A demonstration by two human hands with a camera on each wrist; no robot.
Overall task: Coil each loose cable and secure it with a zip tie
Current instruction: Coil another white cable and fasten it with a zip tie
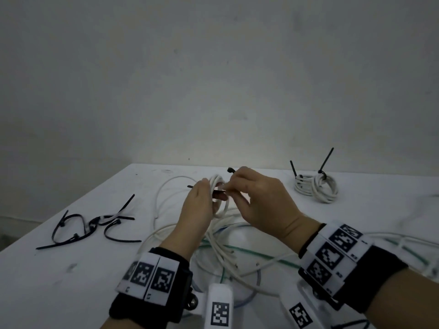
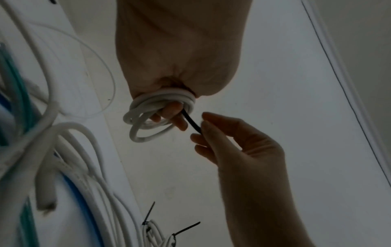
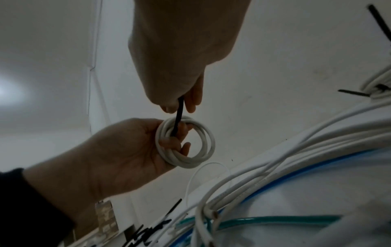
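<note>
My left hand (image 1: 204, 194) grips a small white cable coil (image 1: 215, 181) above the table, with fingers curled through its loops. A black zip tie (image 1: 219, 191) passes through the coil. My right hand (image 1: 234, 184) pinches the tie just right of the coil, and the tie's head sticks up above its fingers. In the left wrist view the coil (image 2: 160, 115) hangs from the fist and the tie (image 2: 191, 122) runs to the right hand (image 2: 203, 132). In the right wrist view the tie (image 3: 177, 117) drops from my fingertips into the coil (image 3: 190, 158).
Several loose black zip ties (image 1: 95, 224) lie at the table's left. Two white coils with ties on them (image 1: 316, 186) sit at the back right. Tangled loose white cables (image 1: 221, 248) and a green one (image 1: 251, 252) spread under my wrists. The white table (image 1: 59, 281) ends at the left.
</note>
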